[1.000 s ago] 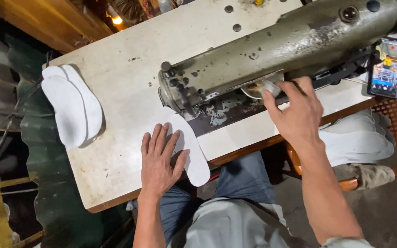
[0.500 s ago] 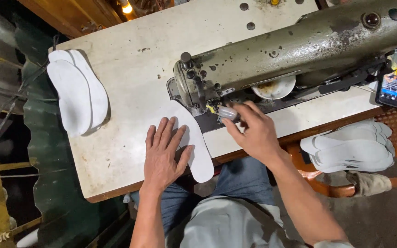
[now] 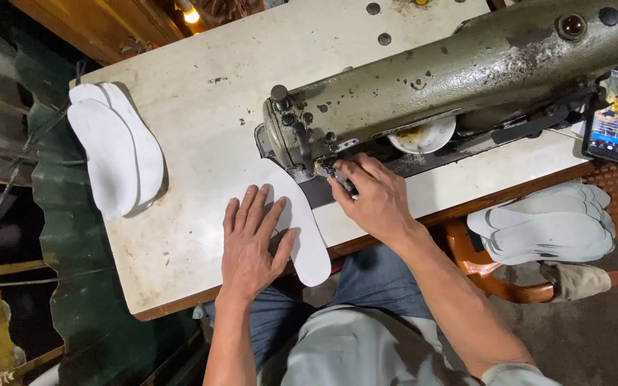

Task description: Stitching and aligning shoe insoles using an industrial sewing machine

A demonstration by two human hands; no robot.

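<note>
The left hand covers part of the white insole, and the right hand hides the needle area. The sewing machine is cut off at the far right edge. The phone screen is too small to make out.

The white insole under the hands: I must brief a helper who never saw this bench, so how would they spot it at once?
Start at the grey-green sewing machine on the pale table. At its needle end a single white insole lies flat, pressed by the left hand, with the right hand beside it at the needle. Unlike the stacked insoles at the table's left edge, it lies alone and overhangs the front edge.
</note>
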